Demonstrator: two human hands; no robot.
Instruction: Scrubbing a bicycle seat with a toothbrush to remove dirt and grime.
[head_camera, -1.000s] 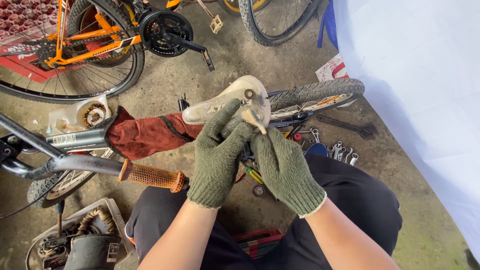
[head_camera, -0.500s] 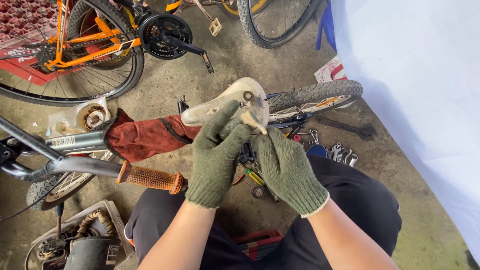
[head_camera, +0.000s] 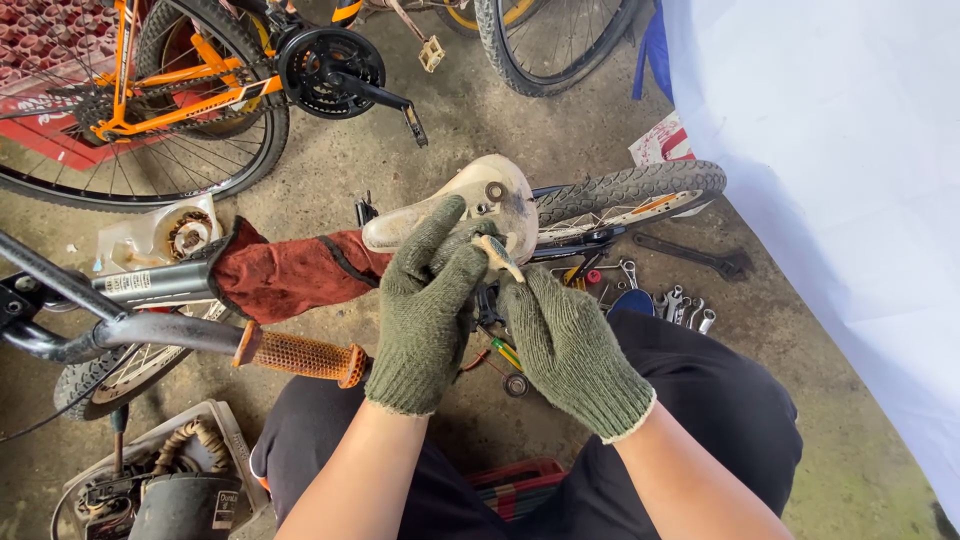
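Both my hands wear dark green knit gloves. My left hand (head_camera: 428, 300) rests on a worn cream bicycle saddle (head_camera: 470, 205) turned underside up, its fingers curled over the saddle's near edge. My right hand (head_camera: 565, 345) is beside it and pinches a small pale stick-like piece (head_camera: 497, 256) against the saddle's underside, together with the left fingers. A metal washer and bolt (head_camera: 495, 191) show on the saddle. The saddle belongs to a small bicycle lying on the concrete, with a red cloth (head_camera: 290, 272) wrapped on its frame.
An orange handlebar grip (head_camera: 305, 356) points at my knees. The small bicycle's rear tyre (head_camera: 630, 190) lies to the right, with several wrenches (head_camera: 680, 305) on the floor. An orange bicycle (head_camera: 170, 90) stands at the back left. A white sheet (head_camera: 830, 180) hangs on the right.
My hands have stayed on the saddle; the right hand shifted slightly along the small pale piece. Nothing else moved.
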